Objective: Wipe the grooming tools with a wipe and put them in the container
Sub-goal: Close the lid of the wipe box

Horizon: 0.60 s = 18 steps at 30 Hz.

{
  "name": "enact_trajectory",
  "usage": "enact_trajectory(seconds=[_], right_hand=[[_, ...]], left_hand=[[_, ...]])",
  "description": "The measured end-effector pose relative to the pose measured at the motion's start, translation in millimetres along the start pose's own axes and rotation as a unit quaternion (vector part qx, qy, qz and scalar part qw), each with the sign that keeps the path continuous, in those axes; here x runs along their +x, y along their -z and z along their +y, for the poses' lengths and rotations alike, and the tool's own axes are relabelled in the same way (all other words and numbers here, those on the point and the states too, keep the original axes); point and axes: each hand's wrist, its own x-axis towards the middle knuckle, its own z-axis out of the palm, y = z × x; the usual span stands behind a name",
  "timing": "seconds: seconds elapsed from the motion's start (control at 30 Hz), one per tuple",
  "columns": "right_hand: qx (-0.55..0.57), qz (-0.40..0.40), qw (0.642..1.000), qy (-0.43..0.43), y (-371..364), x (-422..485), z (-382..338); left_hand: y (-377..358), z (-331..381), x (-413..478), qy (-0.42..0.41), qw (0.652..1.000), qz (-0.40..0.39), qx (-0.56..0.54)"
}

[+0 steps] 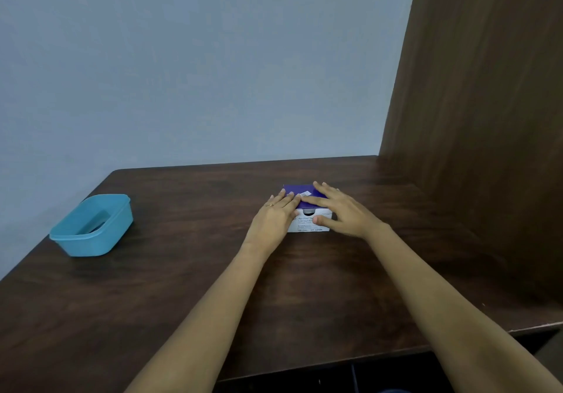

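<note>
Mid-table, both hands point(307, 210) flat on swab box point(310, 225)

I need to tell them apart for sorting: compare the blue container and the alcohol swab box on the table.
The blue container is plain light-blue plastic with rounded corners; the swab box is a square-edged carton, purple on top, white and printed in front. The container is open-topped and untouched at the table's left; the box sits mid-table under the left hand and right hand. The container looks larger. Both rest on the dark wooden table.
</note>
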Motion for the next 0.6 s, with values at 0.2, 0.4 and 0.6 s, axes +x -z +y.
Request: enact_trajectory(seconds=[0.2, 0.4, 0.6], right_hand=[[0.012, 0.037, 0.999, -0.003, 3, 0, -8], [-0.103, 0.102, 0.988, 0.051, -2, 2, -18], [-0.062, 0.107, 0.992, 0.023, -17, -5, -26]], left_hand=[[4, 2, -8, 0.002, 1.000, 0.014, -0.015], [6, 3, -10, -0.009, 0.999, 0.020, 0.034], [4, 1, -11, -0.005, 0.999, 0.009, 0.032]])
